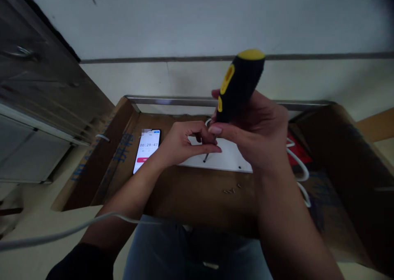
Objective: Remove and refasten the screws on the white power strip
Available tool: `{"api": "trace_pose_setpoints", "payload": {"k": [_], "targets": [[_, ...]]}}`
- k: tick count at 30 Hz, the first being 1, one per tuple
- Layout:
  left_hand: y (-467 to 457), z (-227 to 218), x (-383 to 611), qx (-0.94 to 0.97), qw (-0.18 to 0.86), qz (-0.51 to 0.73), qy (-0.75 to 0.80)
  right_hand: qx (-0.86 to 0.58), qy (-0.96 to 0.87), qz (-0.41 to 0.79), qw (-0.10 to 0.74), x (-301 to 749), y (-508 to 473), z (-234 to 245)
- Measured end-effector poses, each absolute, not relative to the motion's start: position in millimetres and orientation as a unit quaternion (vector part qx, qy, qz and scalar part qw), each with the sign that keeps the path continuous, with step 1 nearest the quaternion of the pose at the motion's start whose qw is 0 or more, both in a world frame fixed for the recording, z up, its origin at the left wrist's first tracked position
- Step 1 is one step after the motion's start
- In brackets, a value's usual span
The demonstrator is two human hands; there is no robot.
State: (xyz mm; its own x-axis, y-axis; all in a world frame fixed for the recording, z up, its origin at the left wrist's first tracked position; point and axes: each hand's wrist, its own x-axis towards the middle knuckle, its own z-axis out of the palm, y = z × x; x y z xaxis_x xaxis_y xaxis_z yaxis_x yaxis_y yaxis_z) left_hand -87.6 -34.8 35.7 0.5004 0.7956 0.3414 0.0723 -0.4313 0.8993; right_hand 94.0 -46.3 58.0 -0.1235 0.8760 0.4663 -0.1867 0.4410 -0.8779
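Note:
My right hand (pixel 261 124) is wrapped round the lower handle of a black and yellow screwdriver (pixel 241 83), which leans with its butt up and to the right. My left hand (pixel 191 142) pinches the screwdriver's shaft between thumb and fingers. Below those fingers the shaft tip meets a dark hole near the front edge of a white panel (pixel 229 154); whether a screw sits there I cannot make out. Another dark hole shows at the panel's right front. Several small screws (pixel 230 190) lie loose on the brown cardboard (pixel 197 193) in front of the panel.
A phone (pixel 147 148) with a running timer lies left of the panel. White cable (pixel 300 165) loops at the right beside a red object (pixel 298 150). Cardboard walls rise at both sides, a metal rail (pixel 172 101) runs behind, and another cable (pixel 76 227) crosses my left forearm.

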Motion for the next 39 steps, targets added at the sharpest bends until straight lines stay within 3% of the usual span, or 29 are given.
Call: {"api": "trace_pose_setpoints", "payload": {"k": [13, 39], "targets": [[-22.8, 43.6, -108.2, 0.842, 0.423, 0.2, 0.268, -0.291, -0.578, 0.424, 0.633, 91.4, -49.6, 61.4], [-18.8, 34.0, -104.5, 0.845, 0.436, 0.17, 0.259, -0.23, -0.603, 0.465, 0.606, 93.7, -44.0, 55.0]]}}
